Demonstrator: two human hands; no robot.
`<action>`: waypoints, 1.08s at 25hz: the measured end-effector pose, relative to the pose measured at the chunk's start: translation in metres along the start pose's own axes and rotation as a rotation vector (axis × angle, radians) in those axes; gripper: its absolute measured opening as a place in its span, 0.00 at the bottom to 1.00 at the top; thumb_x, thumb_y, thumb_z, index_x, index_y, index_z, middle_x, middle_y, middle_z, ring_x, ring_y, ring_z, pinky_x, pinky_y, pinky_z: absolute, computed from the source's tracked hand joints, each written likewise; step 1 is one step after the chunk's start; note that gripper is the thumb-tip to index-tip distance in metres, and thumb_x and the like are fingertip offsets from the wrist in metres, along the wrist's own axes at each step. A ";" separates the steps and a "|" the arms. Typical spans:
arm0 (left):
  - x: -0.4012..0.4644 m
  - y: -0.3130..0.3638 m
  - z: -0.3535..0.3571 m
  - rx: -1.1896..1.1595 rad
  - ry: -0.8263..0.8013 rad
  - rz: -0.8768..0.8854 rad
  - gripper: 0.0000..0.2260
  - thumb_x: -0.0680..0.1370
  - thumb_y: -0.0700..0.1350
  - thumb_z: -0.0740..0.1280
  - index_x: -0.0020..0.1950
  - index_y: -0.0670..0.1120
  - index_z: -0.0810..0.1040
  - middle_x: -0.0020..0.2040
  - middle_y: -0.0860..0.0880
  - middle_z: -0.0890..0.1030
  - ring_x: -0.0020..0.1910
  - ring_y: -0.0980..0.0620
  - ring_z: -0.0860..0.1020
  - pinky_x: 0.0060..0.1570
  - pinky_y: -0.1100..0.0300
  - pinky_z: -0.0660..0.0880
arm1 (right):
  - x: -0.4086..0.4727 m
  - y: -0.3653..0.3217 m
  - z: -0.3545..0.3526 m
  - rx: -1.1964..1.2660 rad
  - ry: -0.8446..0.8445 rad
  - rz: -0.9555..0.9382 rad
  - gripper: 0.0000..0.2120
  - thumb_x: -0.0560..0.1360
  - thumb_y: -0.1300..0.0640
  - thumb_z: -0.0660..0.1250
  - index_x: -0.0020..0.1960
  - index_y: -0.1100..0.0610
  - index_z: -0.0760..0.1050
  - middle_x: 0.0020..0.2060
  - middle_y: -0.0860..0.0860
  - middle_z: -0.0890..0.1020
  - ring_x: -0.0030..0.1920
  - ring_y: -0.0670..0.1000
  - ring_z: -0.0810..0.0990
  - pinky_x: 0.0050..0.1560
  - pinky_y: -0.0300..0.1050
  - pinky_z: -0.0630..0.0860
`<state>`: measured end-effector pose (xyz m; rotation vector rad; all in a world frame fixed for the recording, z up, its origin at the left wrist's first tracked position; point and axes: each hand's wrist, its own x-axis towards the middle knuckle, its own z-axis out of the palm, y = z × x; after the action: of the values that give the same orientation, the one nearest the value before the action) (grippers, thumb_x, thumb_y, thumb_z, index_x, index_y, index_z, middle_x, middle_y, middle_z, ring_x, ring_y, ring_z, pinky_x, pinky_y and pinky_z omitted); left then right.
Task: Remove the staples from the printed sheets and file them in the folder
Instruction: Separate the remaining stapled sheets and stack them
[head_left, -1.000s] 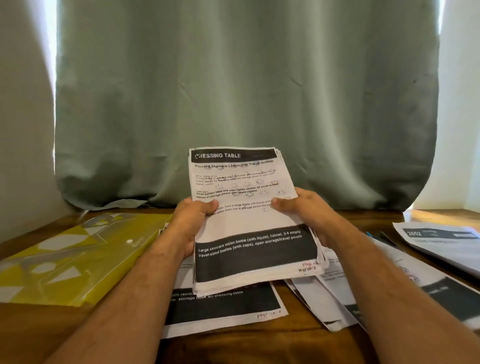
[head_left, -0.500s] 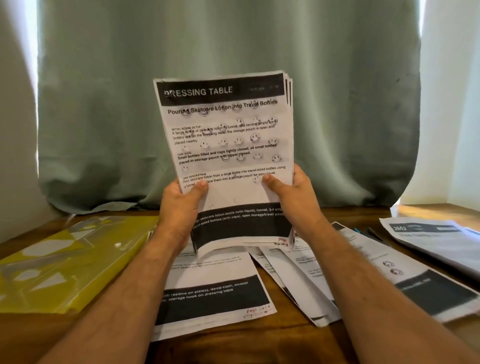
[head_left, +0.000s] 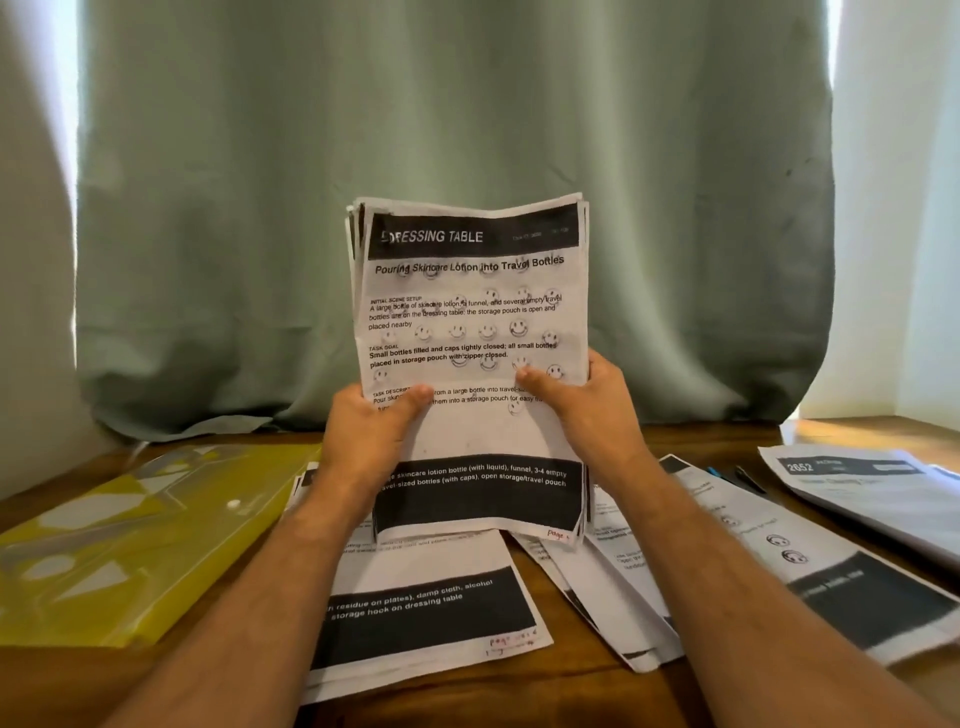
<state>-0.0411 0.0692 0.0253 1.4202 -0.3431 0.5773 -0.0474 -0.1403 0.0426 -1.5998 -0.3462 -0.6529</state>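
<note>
Both hands, left hand (head_left: 371, 436) and right hand (head_left: 587, 410), grip the printed-sheet stack (head_left: 470, 332) upright above the wooden table (head_left: 717, 441) (yellow folder (head_left: 135, 540) left). Uneven edges may snag on insertion.

The stack of sheets (head_left: 475, 332) stands upright above the table (head_left: 727, 441), between the left hand (head_left: 371, 434) and right hand (head_left: 592, 410). The folder (head_left: 130, 540) lies left; loose sheets (head_left: 426, 597) lie beneath, another pile (head_left: 872, 493) far right, the curtain (head_left: 467, 104) behind.

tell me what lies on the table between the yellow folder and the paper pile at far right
In the head view, loose printed sheets fan across the table between the yellow folder and the far-right paper pile.
</note>
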 end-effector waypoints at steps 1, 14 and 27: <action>0.000 0.002 0.000 -0.007 0.014 0.021 0.05 0.77 0.43 0.73 0.50 0.53 0.83 0.47 0.54 0.87 0.48 0.52 0.86 0.49 0.54 0.81 | 0.000 -0.002 0.001 -0.013 0.010 -0.020 0.16 0.72 0.52 0.76 0.57 0.52 0.78 0.49 0.48 0.86 0.45 0.50 0.86 0.49 0.56 0.83; -0.006 0.007 0.008 0.021 0.056 0.150 0.08 0.82 0.52 0.63 0.55 0.53 0.80 0.48 0.54 0.87 0.46 0.53 0.86 0.43 0.52 0.83 | -0.007 -0.008 0.008 -0.092 0.039 -0.093 0.11 0.76 0.49 0.70 0.55 0.50 0.73 0.48 0.44 0.85 0.42 0.43 0.86 0.37 0.41 0.83; -0.003 -0.001 0.005 0.113 0.006 -0.025 0.05 0.78 0.50 0.70 0.53 0.53 0.83 0.45 0.55 0.87 0.45 0.52 0.86 0.43 0.53 0.83 | -0.005 -0.002 0.006 -0.211 -0.022 0.035 0.11 0.75 0.51 0.73 0.56 0.47 0.77 0.51 0.44 0.85 0.46 0.45 0.85 0.41 0.40 0.82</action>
<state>-0.0423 0.0635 0.0234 1.5292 -0.2912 0.5878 -0.0514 -0.1338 0.0404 -1.8106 -0.2715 -0.6628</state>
